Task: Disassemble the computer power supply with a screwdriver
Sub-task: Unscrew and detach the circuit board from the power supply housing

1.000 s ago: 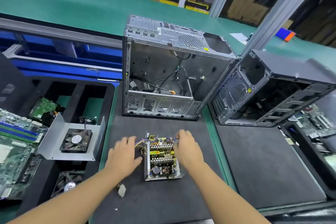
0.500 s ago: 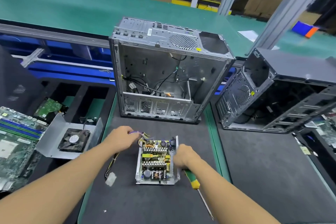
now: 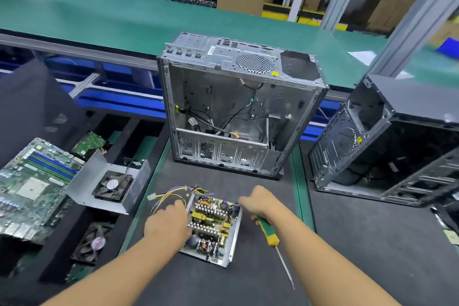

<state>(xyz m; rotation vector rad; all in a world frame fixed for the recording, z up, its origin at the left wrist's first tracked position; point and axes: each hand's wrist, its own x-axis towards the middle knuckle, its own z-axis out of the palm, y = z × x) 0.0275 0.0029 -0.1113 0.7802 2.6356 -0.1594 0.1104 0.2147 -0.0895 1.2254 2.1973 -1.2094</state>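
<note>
Green-handled screwdriver (image 3: 267,231) held by right hand (image 3: 258,202); left hand (image 3: 167,223) grips power supply (image 3: 214,222) alongside

The screwdriver (image 3: 267,231) has a green handle banded yellow. The power supply (image 3: 211,226) shows yellow parts in a silver tray, its wires (image 3: 171,192) yellow and purple. The conveyor belt (image 3: 99,20) is green.

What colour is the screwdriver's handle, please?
Green and yellow; the screwdriver shows best in the head view.

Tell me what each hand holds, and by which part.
Right hand grips the screwdriver by the butt end of its green-and-yellow handle. Left hand rests against the left wall of the power supply; whether it grips cannot be told.
</note>
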